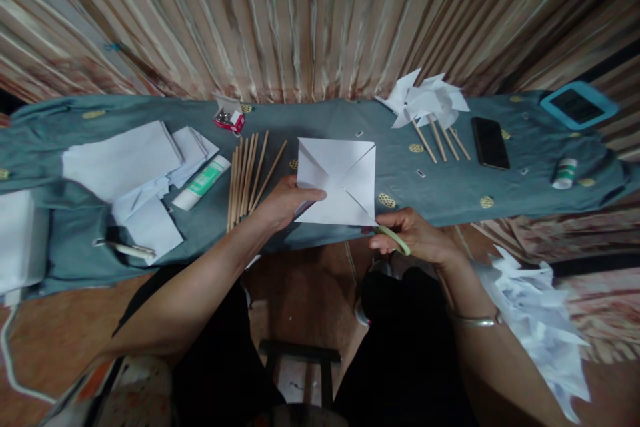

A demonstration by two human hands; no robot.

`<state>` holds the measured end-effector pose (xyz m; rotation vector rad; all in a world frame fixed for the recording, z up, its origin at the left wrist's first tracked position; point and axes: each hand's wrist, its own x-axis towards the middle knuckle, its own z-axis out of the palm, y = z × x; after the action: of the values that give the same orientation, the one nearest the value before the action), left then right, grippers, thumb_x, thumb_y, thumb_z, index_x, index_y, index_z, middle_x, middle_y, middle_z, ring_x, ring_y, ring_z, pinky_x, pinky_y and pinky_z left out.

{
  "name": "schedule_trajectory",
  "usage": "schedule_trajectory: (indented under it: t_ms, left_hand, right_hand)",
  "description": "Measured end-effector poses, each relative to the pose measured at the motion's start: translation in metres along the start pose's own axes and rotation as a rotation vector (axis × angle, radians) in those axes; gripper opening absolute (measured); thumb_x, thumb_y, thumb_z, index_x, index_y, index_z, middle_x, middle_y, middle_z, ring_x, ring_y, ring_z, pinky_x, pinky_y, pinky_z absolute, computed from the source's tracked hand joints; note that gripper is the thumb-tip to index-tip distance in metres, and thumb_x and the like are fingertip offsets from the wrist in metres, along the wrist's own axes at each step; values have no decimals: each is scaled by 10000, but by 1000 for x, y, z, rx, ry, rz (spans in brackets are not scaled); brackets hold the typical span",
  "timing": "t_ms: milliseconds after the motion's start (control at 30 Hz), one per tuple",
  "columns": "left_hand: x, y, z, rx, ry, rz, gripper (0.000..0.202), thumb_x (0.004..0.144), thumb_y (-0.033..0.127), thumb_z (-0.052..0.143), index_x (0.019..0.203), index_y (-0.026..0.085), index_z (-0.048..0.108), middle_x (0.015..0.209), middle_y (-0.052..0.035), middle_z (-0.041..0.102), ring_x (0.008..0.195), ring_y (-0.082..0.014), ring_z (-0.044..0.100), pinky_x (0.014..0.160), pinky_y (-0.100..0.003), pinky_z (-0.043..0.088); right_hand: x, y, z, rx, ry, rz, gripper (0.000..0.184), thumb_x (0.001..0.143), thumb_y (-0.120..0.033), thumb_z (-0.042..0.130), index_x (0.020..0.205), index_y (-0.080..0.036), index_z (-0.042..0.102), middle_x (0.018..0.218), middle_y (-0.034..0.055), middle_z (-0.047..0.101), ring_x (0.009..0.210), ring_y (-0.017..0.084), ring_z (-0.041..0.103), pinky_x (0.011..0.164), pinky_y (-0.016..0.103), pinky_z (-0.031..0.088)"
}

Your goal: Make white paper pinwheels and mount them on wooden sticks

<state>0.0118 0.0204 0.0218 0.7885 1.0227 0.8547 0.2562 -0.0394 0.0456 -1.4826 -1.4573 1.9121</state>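
Note:
A square sheet of white paper (340, 170) is held over the front part of the cloth-covered table. Slits run in from its two right corners toward the middle. My left hand (293, 200) pinches the sheet's left edge, thumb on top. My right hand (407, 233) is closed around the pale green handle of the scissors (395, 238). Their blades lie at the slit from the lower right corner and are largely hidden by the paper. Just left of the sheet lies a row of wooden sticks (245, 177).
Paper sheets (125, 153), a glue stick (203, 182) and a red box of pins (229, 117) lie left. Paper pinwheels (425, 103), a phone (490, 143), a blue-framed tablet (579, 105) and a small white-green tube (565, 173) are right. More folded paper (537, 320) hangs lower right.

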Motion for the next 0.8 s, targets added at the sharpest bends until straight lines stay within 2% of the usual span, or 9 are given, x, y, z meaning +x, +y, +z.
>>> schedule_trajectory:
  t_ms: [167,400,600,733,800]
  left_hand:
    - [0,1,2,-8,23,-12,308,446,143,767,749,131,714,733,-48,729,666,-175,635,731,-324,504]
    - [8,3,-2,-9,85,8,340,418,174,784,748,129,712,698,-40,714,677,-191,649,727,-330,496]
    - [19,-2,1,-65,170,58,280,391,173,779,660,138,707,630,-23,699,635,-194,635,714,-338,496]
    - [23,-7,3,-73,199,110,298,368,177,788,652,142,706,637,-22,703,649,-194,629,716,-330,488]
    - [24,-10,3,-60,214,142,342,361,186,796,687,139,706,682,-26,715,678,-197,631,738,-331,486]
  right_hand:
    - [-2,-4,1,-58,-57,28,402,594,-485,836,719,-151,651,593,-65,515,532,51,413,473,185,312]
    - [-9,5,-11,-350,57,30,377,664,-523,749,764,-167,670,604,-48,530,563,94,466,503,214,333]
    - [-22,6,-28,-745,338,50,314,732,-509,669,693,-197,671,573,-33,564,590,142,557,542,238,374]
    - [-20,8,-33,-908,585,57,210,803,-407,633,849,-217,706,697,17,697,701,194,678,600,251,424]
    - [-14,11,-33,-997,717,86,228,830,-369,617,960,-200,699,796,71,741,786,241,713,644,274,452]
